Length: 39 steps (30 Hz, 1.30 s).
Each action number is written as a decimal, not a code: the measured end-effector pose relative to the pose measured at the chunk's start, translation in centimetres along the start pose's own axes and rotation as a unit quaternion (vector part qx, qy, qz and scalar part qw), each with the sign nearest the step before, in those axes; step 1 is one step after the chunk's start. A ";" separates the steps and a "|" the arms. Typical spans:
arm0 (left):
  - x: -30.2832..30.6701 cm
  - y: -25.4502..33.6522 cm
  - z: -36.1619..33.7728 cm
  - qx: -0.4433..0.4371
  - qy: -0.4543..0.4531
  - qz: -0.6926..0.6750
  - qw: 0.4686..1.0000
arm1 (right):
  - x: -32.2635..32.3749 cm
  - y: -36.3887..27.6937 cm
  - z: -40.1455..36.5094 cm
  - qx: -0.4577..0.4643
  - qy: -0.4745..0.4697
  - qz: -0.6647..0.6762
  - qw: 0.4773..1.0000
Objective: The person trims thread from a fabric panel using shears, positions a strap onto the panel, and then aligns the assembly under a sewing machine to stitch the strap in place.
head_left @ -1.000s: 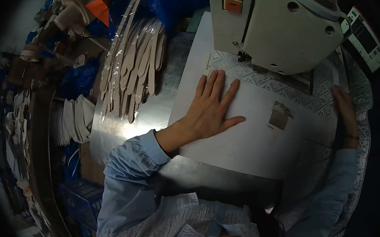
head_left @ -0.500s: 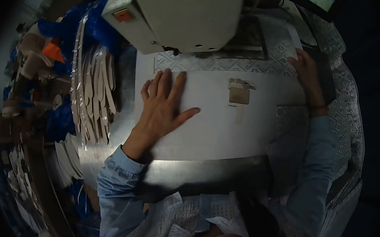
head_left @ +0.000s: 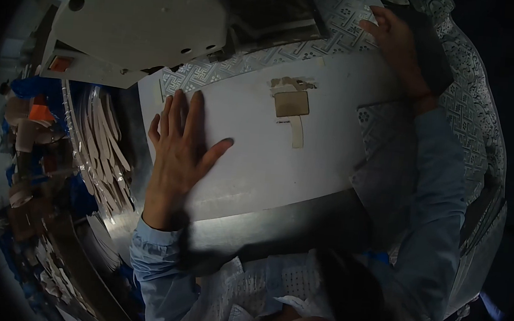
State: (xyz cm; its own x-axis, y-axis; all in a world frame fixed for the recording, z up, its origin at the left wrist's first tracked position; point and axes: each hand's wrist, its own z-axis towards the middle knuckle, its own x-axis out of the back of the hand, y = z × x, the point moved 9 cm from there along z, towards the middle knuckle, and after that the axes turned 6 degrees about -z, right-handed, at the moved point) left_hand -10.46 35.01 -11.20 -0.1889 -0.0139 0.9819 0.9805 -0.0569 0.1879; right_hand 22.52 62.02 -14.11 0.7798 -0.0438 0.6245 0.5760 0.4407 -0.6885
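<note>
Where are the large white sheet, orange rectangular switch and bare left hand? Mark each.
Large white sheet (head_left: 250, 172): head view, bare lower middle.
Orange rectangular switch (head_left: 61, 64): head view, middle of its front.
Bare left hand (head_left: 177, 148): head view, back of the hand.

I have the left hand (head_left: 175, 153) palm down on the white sheet (head_left: 243, 177), toward nine o'clock, fingers spread. My right hand (head_left: 398, 47) is at the patterned material's (head_left: 341, 39) edge, toward one o'clock; its exact grip I can't make out. A tan rectangle (head_left: 292, 103) sits between them on the sheet. I see the machine head (head_left: 147, 16) at eleven o'clock and tan strips (head_left: 102, 147) at nine.
</note>
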 end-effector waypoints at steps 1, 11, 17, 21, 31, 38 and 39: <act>0.0 -0.1 0.0 0.006 -0.001 0.000 1.000 | 0.1 -0.1 0.1 -0.016 -0.019 -0.021 0.999; -0.1 -0.3 0.0 0.000 0.003 0.019 1.000 | -0.2 1.2 0.5 -0.006 -0.069 -0.041 0.997; -0.3 -0.6 -0.2 0.002 -0.005 0.024 1.000 | 0.1 -1.0 -0.1 -0.036 -0.068 -0.073 0.994; -0.3 -0.9 -0.2 0.004 -0.013 0.013 1.000 | 0.3 1.1 0.4 0.007 -0.051 -0.112 0.992; -0.4 -1.2 -0.4 0.014 -0.031 0.024 0.999 | 0.4 1.6 1.0 0.014 -0.029 -0.114 0.993; -0.6 -0.8 -0.8 -0.021 0.001 -0.011 1.000 | 0.2 0.9 0.5 -0.009 -0.029 -0.090 0.995; -0.7 -0.8 -1.0 -0.019 0.007 -0.009 1.000 | 0.2 0.7 0.5 -0.002 -0.027 -0.089 0.996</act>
State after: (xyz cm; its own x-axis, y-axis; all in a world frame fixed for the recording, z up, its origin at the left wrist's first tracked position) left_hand -11.13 34.02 -12.01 -0.2084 -0.0272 0.9777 0.9742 -0.0948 0.2050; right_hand 22.96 62.82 -14.31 0.6509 -0.0735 0.7556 0.7055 0.4260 -0.5664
